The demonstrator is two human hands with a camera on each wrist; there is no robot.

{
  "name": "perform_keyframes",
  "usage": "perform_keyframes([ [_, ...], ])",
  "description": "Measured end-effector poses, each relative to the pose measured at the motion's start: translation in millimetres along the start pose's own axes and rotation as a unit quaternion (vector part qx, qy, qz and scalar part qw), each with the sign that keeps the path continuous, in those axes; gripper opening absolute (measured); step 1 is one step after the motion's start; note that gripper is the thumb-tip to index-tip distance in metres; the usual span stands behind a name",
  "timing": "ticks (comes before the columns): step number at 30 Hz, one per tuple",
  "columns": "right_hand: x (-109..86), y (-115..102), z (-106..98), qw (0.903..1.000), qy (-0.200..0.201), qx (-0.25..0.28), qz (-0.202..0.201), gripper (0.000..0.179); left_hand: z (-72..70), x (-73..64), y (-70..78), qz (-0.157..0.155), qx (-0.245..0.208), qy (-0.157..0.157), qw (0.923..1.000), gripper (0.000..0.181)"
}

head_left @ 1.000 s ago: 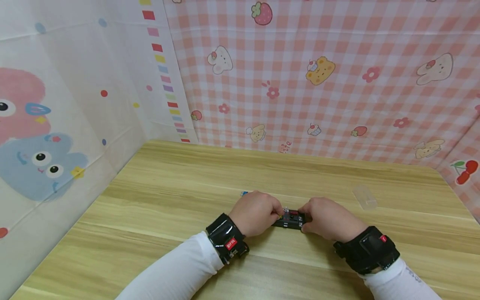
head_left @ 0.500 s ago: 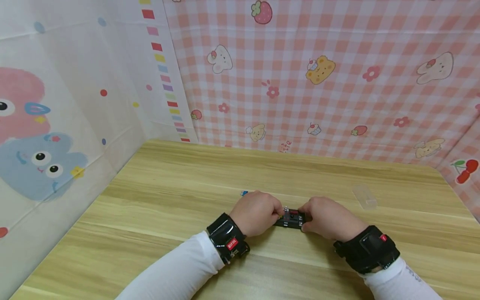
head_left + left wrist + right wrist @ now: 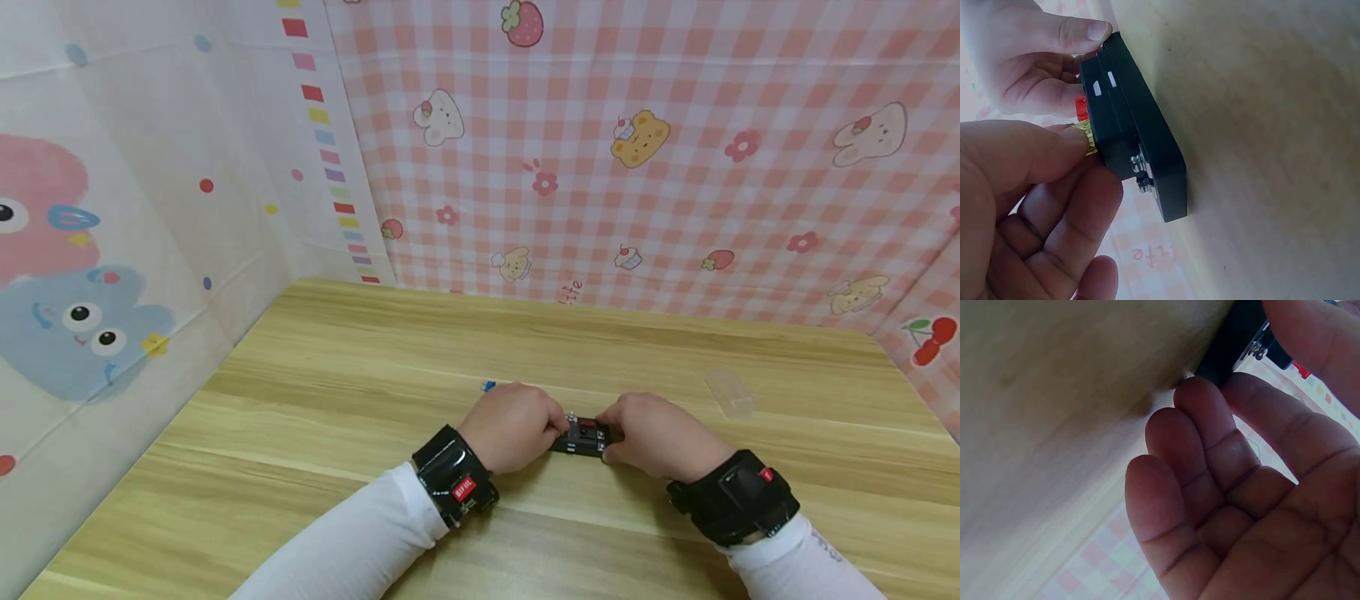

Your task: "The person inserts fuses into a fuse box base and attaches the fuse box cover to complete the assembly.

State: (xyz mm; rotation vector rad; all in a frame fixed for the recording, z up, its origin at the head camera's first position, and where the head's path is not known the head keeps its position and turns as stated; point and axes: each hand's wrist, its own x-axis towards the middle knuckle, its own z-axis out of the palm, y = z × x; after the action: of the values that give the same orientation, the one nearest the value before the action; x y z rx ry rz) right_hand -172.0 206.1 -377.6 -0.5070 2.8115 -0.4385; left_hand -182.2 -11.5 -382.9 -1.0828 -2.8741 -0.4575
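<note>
A black fuse block (image 3: 585,443) with metal screw terminals (image 3: 1139,165) lies on the wooden table. My right hand (image 3: 660,435) grips its right end between thumb and index finger, the other fingers resting beside it. At the left end my left hand (image 3: 513,427) pinches a yellow translucent blade fuse (image 3: 1090,139) between thumb and index finger. That fuse stands against the block's top; how deep it sits is hidden by the fingers. Beside it a red fuse (image 3: 1081,108) sticks up from the block. In the head view, the left hand covers the block's left end.
A small blue piece (image 3: 489,386), perhaps another fuse, lies on the wooden table (image 3: 375,358) just beyond the left hand. Behind the right hand rests a clear plastic cover (image 3: 729,393). Patterned cloth (image 3: 570,167) hangs along the table's back and sides.
Both hands keep their places on the fuse block and the yellow fuse. Hardly anything shifts, apart from a very slight drift of the whole head view.
</note>
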Motion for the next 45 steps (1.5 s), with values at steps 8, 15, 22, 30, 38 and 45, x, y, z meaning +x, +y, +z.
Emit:
perform_keyframes([
  [8,-0.4,0.7,0.0,0.9999,0.005,-0.003,-0.009,0.028,-0.6,0.0,0.5,-0.003,-0.006,-0.004,1.0000,0.013],
  [15,-0.9,1.3,-0.1,0.9997,0.007,-0.006,-0.021,0.026,-0.3,-0.5,1.5,0.000,-0.002,0.001,1.0000,0.012],
  [22,-0.8,1.1,-0.2,0.9997,0.009,-0.004,-0.021,0.027,-0.7,-0.7,2.8,-0.004,0.002,0.001,1.0000,0.012],
  [30,-0.4,1.1,-0.3,0.9997,0.010,-0.008,-0.022,0.027,-0.4,-0.6,2.9,-0.008,0.001,-0.001,1.0000,0.012],
  [38,0.2,0.4,-0.6,0.9999,0.001,-0.007,-0.011,0.030,0.7,-1.0,3.4,-0.009,0.000,0.002,1.0000,0.013],
  [45,0.3,0.7,-0.8,0.9999,0.000,-0.005,-0.013,0.030,1.0,-1.1,3.6,-0.008,0.002,0.006,1.0000,0.012],
])
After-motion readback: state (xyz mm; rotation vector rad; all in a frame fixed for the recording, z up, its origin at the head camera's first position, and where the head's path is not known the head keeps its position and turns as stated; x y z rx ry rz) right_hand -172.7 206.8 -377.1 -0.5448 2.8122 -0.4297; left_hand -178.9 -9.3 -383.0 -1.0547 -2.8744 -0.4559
